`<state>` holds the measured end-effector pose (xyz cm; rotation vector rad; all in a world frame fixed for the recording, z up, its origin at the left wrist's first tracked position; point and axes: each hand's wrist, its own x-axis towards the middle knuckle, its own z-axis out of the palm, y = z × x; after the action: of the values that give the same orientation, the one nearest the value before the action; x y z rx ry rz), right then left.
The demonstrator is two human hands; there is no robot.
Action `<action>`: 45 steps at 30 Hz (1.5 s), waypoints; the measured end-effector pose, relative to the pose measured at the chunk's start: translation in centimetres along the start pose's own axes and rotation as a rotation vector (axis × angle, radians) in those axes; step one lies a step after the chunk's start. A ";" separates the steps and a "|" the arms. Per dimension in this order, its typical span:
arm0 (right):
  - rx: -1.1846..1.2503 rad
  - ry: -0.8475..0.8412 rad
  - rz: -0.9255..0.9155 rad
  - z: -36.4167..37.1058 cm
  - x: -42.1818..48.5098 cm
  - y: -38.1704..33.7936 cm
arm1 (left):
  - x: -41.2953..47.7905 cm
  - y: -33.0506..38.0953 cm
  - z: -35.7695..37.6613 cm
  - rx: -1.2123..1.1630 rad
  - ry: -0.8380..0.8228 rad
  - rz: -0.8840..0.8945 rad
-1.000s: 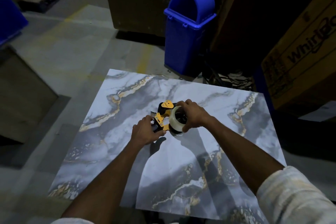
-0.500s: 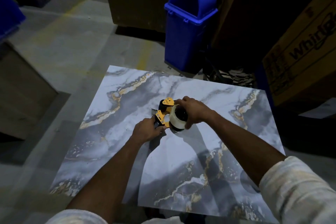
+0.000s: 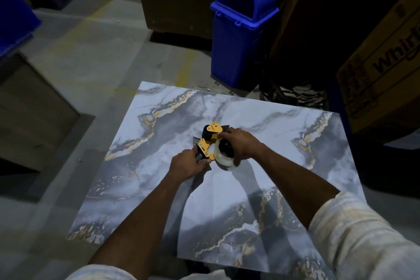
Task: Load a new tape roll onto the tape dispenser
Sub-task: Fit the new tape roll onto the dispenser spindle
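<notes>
The left hand (image 3: 185, 163) is closed around the handle end of the tape dispenser (image 3: 208, 143), pinning it just above the marble-patterned table (image 3: 159, 188). The right hand (image 3: 242, 145) curls over the tape roll (image 3: 223, 154), fingers wrapped across its far side and thumb toward the dispenser's front; it grips the roll, which sits against the dispenser's yellow side plate, on the side nearer the person's right arm.

The step in hand looks like seating the roll on the dispenser's hub. Whether the roll is fully pushed home cannot be told, as the hand covers the joint. The next move probably calls for pressing the roll square onto the hub while the left hand braces the handle, then finding the loose end of tape and leading it forward past the roller to the blade at the dispenser's front. The clear tape will likely make its end hard to spot in this dim light.

Counted: two hands, one dispenser, one tape roll, one table. Beyond the dispenser, off the table's far edge, stands one blue bin (image 3: 244, 29) with a domed lid. To the right of the dispenser and well apart from it leans one printed cardboard box (image 3: 381, 70). Far to the dispenser's left, a blue crate (image 3: 13, 18) shows partly at the frame's edge.
</notes>
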<state>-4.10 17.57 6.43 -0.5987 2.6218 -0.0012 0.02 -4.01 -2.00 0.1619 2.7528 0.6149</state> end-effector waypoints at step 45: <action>0.823 1.096 0.550 3.4 -22.3 1.3 | -13.6 16.6 -9.0 -0.948 -0.665 0.105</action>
<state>14.83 28.28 12.72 0.5989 3.2124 -1.5113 10.57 4.97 16.71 0.2277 1.6224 1.4852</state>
